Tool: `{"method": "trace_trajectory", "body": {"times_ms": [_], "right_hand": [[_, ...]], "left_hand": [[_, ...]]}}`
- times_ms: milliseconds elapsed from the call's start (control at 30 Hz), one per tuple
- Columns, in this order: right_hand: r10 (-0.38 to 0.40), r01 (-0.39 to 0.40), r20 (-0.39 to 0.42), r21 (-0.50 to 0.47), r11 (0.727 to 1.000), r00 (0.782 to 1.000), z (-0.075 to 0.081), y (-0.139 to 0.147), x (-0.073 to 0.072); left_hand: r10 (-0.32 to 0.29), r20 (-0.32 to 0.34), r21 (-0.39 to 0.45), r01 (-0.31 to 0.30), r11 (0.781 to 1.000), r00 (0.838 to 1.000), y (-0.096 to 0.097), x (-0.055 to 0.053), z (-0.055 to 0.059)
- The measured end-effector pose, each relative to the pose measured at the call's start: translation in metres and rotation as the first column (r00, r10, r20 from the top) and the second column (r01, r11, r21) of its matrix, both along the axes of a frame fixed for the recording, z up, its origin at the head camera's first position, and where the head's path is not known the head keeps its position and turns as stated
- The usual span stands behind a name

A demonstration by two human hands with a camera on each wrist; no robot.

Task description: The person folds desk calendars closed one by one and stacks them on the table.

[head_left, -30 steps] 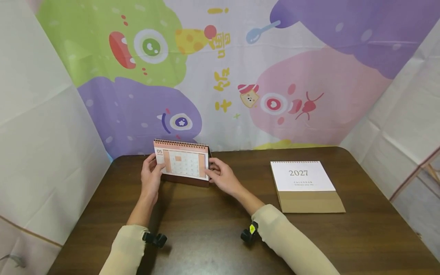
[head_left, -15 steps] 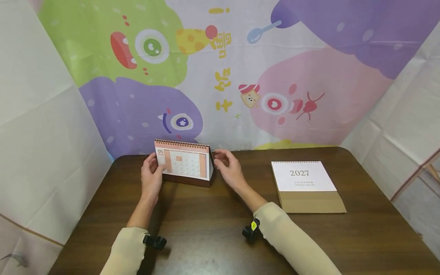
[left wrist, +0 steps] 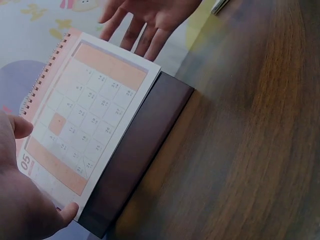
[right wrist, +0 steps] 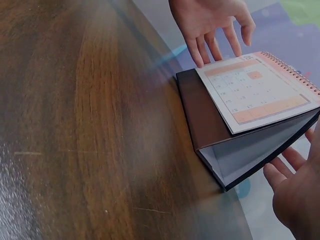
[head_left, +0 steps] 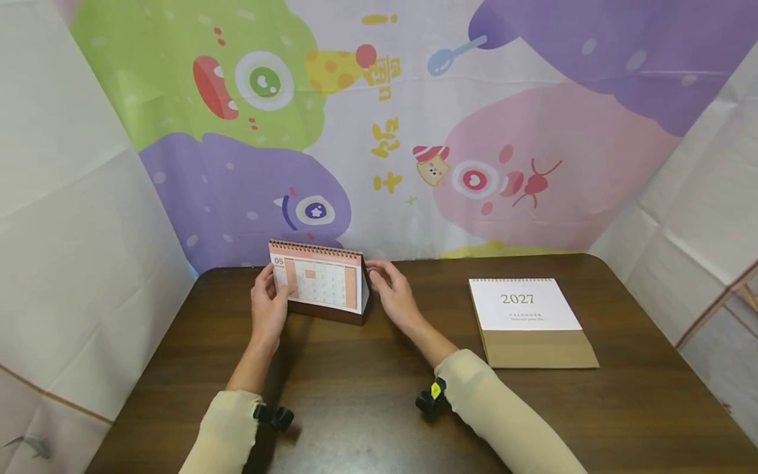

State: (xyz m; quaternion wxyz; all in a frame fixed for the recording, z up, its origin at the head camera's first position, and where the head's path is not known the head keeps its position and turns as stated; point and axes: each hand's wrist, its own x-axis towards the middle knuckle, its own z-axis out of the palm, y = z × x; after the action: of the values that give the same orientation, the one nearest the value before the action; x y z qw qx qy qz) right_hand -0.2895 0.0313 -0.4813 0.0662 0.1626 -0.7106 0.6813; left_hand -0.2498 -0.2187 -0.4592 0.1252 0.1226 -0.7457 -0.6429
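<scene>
A desk calendar [head_left: 320, 283] with a pink page marked 05 stands like a tent at the back left of the table, its spiral binding on top and a dark brown base below. My left hand [head_left: 269, 309] is at its left edge, fingers relaxed and spread, as the right wrist view also shows. Beside the calendar's right end is my right hand [head_left: 395, 299], its fingers loosely extended around the back edge. The right wrist view looks into the hollow between the base's two panels [right wrist: 260, 145]; those right fingertips [right wrist: 272, 175] lie close to the rear panel.
A second calendar [head_left: 527, 316], white with 2027 on its cover and a tan base, stands on the right of the brown wooden table [head_left: 367, 408]. Behind the table hangs a cartoon-printed cloth [head_left: 379, 217]. Pale cloth sides [head_left: 71, 197] enclose both flanks.
My right hand has let go of the calendar's right edge and moved slightly outward. My left thumb no longer reaches as before; the left hand has shifted slightly right. The calendar stays in place.
</scene>
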Motion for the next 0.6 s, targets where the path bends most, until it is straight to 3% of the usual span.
{"method": "trace_trajectory", "body": {"times_ms": [600], "right_hand": [[-0.036,0.036,0.008,0.065,0.997,0.999,0.0002,0.0028,0.0102]], "left_hand": [[-0.022,-0.043,0.055,0.024,0.998,0.999,0.0007,-0.0100,0.0010]]}}
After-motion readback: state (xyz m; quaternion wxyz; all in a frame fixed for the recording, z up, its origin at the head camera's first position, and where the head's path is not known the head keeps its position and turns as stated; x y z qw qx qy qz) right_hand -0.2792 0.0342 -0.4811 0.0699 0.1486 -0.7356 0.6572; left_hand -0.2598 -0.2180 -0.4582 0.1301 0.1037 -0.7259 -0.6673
